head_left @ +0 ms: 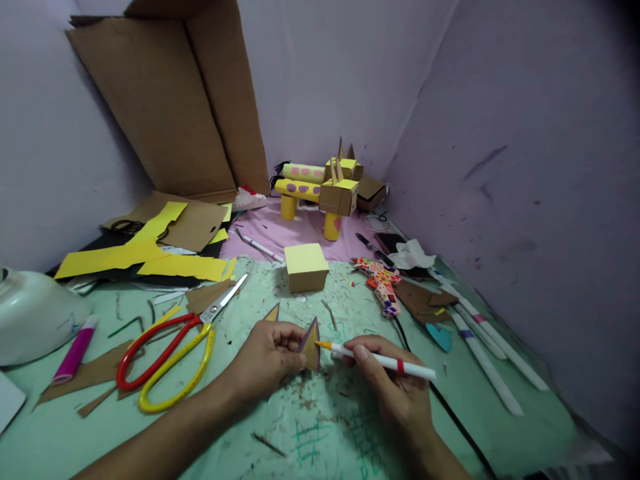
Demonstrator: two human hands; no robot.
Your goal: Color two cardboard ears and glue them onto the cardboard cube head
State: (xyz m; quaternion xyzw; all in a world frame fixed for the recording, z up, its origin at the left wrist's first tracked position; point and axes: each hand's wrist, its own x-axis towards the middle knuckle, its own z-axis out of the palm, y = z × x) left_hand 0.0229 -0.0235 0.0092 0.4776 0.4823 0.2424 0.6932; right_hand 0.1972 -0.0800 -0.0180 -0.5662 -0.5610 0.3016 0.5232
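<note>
Between its thumb and fingers, my left hand point(277, 360) pinches a small triangular piece point(311, 347), yellow inside with a purple edge. My right hand point(387, 383) grips a white marker point(395, 363) with a red band, its orange tip touching or very close to the triangle. Another yellow triangle point(272, 313) shows just behind my left hand. Beyond both hands stands a small cardboard box point(306, 268) with a pale yellow top. Scissors point(200, 327) with red and yellow handles lie partly open to the left.
Yellow paper strips point(120, 257) and a purple glue stick point(75, 350) lie left. Cardboard animal figures point(320, 190) stand at the back before a large carton point(165, 100). On the right are a patterned glue gun point(383, 283), its black cord, and several white markers point(487, 363).
</note>
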